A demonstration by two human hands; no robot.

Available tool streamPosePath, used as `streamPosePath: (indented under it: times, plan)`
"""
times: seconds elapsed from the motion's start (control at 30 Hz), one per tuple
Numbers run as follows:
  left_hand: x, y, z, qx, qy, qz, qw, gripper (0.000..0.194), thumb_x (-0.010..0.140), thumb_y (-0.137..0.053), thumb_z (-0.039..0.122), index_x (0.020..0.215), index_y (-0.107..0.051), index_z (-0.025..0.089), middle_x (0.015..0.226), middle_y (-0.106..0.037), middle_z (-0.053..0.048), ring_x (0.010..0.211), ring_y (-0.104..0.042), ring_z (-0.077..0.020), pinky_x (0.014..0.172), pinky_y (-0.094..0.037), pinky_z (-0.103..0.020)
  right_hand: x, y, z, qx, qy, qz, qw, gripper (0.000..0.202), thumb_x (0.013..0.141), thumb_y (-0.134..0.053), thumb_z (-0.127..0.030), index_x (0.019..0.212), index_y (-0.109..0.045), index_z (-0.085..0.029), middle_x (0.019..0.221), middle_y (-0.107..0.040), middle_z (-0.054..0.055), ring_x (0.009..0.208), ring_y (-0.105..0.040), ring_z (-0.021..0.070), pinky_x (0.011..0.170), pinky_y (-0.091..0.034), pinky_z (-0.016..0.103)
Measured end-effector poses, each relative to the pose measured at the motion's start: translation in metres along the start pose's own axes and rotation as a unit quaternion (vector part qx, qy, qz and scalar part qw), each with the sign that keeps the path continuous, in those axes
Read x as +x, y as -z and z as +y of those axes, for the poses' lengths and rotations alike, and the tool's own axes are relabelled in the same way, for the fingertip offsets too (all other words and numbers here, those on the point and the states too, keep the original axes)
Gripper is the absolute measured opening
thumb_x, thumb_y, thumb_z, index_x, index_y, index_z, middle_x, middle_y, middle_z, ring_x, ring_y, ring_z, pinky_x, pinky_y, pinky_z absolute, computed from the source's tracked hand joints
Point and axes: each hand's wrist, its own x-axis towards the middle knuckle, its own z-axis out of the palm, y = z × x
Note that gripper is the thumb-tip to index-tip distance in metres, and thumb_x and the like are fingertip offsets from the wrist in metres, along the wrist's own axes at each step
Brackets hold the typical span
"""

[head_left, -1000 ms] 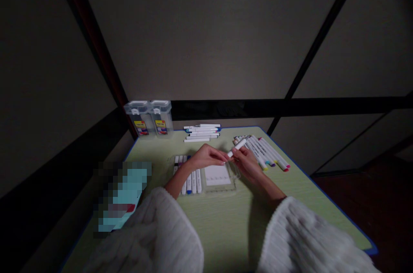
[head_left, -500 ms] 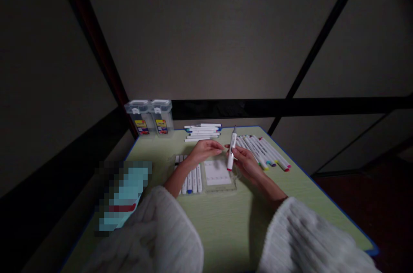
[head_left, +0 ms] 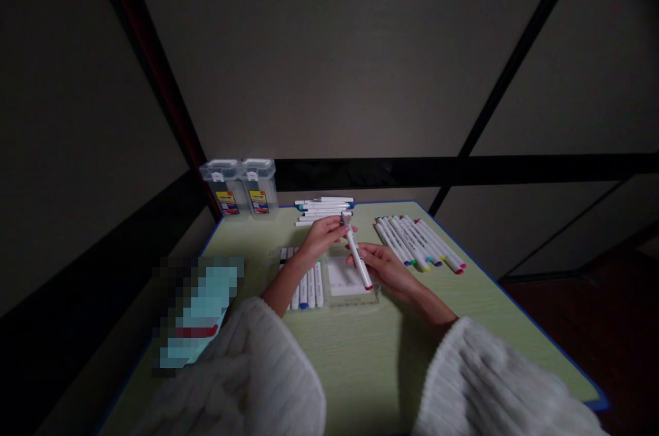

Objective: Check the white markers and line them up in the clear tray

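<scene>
A white marker (head_left: 359, 259) with a red lower end and a grey upper end slants between my two hands. My right hand (head_left: 388, 268) pinches it around the middle. The fingers of my left hand (head_left: 323, 237) close on its upper part, near the grey end. Beneath them lies a clear plastic case (head_left: 355, 299), opened flat on the table. White markers (head_left: 311, 285) lie side by side in its left half, partly covered by my left forearm. A white sheet with small print (head_left: 342, 278) shows in the right half.
A row of white markers with coloured ends (head_left: 417, 244) lies at the right. More white markers (head_left: 324, 211) are stacked at the back. Two clear lidded boxes (head_left: 239, 189) stand at the back left. A blurred light-blue item (head_left: 203, 312) is at the left edge of the green table (head_left: 360, 367).
The marker has swung from nearly upright to a leftward slant, its upper end now at my left fingers. My right hand has moved slightly left.
</scene>
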Motion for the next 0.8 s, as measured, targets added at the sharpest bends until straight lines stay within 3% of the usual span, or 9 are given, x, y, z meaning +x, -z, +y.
streamPosePath:
  times: [0.27,0.53,0.8]
  plan:
    - [0.002,0.0,-0.005,-0.051,0.037,0.036,0.997,0.036,0.053,-0.074,0.034,0.077,-0.061,0.011,0.066,-0.065,-0.002,0.062,-0.06,-0.0122,0.062,-0.044,-0.025,-0.001,-0.003,0.002,0.024,-0.014,-0.002,1.0,0.03,0.068,-0.064,-0.043,0.082,-0.064,-0.016,0.068,-0.065,0.003,0.062,-0.055,0.0117,0.062,-0.04,0.023]
    - [0.003,0.007,-0.012,-0.039,0.08,0.067,0.994,0.036,0.044,-0.078,0.036,0.063,-0.061,0.01,0.056,-0.06,0.001,0.052,-0.055,-0.0082,0.055,-0.044,-0.022,0.002,-0.007,0.01,-0.033,-0.004,-0.009,0.999,0.038,0.061,-0.07,-0.039,0.089,-0.058,-0.015,0.058,-0.059,-0.003,0.048,-0.048,0.008,0.049,-0.035,0.021]
    - [0.003,0.016,-0.017,0.012,0.114,0.093,0.989,0.033,0.043,-0.08,0.023,0.066,-0.06,0.011,0.05,-0.058,0.003,0.046,-0.054,-0.0082,0.048,-0.044,-0.02,0.001,-0.009,0.017,-0.058,-0.005,-0.027,0.998,0.041,0.059,-0.072,-0.034,0.089,-0.051,-0.016,0.055,-0.054,-0.006,0.045,-0.044,0.0067,0.045,-0.029,0.021]
